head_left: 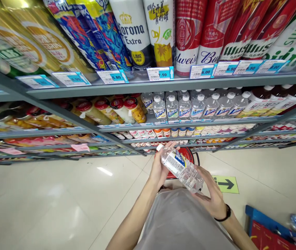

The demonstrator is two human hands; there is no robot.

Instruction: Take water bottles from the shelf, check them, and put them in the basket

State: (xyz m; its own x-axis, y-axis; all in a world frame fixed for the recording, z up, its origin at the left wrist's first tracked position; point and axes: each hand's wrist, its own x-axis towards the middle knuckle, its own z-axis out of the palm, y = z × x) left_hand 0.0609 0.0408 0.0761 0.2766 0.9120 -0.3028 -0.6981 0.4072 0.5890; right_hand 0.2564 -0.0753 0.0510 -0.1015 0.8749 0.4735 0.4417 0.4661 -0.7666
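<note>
While both bare hands are meeting around it just right of the frame's centre, the clear plastic drink bottle point(178, 163) is lying aslant, its white screw cap point(159, 147) pointing to the upper left and its base to the lower right; the left hand point(159, 168) is holding the neck end, thumb along the near side and fingers reaching behind; the right hand point(213, 194) is cupping the base end, its fingers spreading fairly wide over one side and its thumb sitting near the bottom edge; the blue-and-white label point(179, 158) is facing up between them; the liquid level is not showing clearly, but if the bottle is full, as one would judge, its weight is pulling moderately and evenly along its length; the thin wall is probably giving a little under a squeeze, so it is calling for a firm rather than crushing hold; the smooth shoulder is likely being the slipperiest part, whereas the moulded lower body is offering the fingers better purchase; the waist, with a palm underneath, is looking like the safest place for a one-handed hold; beyond the bottle, the red basket point(189, 154) is sitting on the floor; similar capped bottles point(185, 107) are standing on the shelf at upper centre-right.
</note>
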